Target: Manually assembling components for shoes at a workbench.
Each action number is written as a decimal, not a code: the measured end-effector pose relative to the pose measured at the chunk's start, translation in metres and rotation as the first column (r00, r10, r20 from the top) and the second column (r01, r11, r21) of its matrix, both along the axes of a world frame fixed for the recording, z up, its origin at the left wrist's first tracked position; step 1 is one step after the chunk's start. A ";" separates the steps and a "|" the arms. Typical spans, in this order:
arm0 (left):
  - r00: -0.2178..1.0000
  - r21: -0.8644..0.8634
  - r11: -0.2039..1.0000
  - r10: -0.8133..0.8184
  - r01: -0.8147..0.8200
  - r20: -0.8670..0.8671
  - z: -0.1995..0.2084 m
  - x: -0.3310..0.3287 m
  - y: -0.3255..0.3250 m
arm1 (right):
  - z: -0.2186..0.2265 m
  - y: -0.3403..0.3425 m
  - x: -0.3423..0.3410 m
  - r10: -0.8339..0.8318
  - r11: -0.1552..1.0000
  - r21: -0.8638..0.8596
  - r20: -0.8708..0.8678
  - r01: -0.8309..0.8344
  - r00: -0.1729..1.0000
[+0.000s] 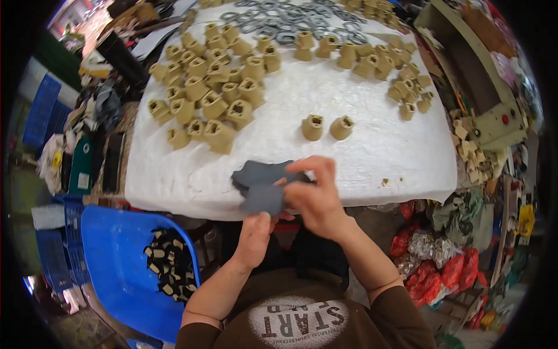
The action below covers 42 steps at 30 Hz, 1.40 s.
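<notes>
At the near edge of the white-covered table, my left hand (254, 239) pinches a dark grey, flat, flexible-looking piece (263, 199), thumb on top. Just beyond it on the table lie more dark grey cut pieces (264, 173), apparently stacked. My right hand (318, 200) is at the right side of the held piece, fingers bent over it. Motion smears those fingers, so whether they grip the piece is unclear. Farther off stand two tan, hollow, tapered pieces (313, 128), upright side by side with ragged openings on top.
Many similar tan pieces (218, 72) crowd the table's left, with another group (381, 61) at the right. Grey rings (285, 20) lie at the far end. A blue tub (110, 256) with black-and-tan pieces is at my left. Red plastic bags (433, 282) sit low at right.
</notes>
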<state>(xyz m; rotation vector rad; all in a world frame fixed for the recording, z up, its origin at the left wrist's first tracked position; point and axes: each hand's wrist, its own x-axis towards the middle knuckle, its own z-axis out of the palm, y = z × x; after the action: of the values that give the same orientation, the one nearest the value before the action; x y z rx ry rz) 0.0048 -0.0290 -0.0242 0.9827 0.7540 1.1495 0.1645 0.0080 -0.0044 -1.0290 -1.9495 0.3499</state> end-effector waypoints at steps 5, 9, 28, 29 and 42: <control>0.986 -0.272 0.962 0.011 0.036 0.168 0.016 0.020 0.024 | -0.009 0.024 0.055 -0.166 0.983 -0.081 0.006 0.165 0.986; 0.988 -0.265 0.960 -0.055 0.093 0.146 0.005 0.018 0.024 | -0.015 0.062 0.110 -0.424 0.898 -0.125 0.014 0.423 0.905; 0.963 -0.254 0.946 -0.140 0.199 0.231 0.022 0.012 0.008 | -0.012 0.015 0.091 -0.533 0.824 0.072 0.435 0.563 0.725; 0.963 -0.256 0.946 -0.139 0.197 0.230 0.023 0.012 0.008 | -0.016 0.014 0.092 -0.544 0.809 0.051 0.444 0.586 0.712; 0.975 -0.248 0.962 -0.056 0.110 0.216 0.019 0.003 0.003 | -0.032 -0.003 0.090 -0.228 0.925 -0.259 0.204 0.277 0.952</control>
<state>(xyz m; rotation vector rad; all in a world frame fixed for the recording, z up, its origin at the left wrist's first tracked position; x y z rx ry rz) 0.0082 -0.0255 -0.0057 0.6584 0.6683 1.0312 0.2542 0.0048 -0.0359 -1.5271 -1.9191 0.4157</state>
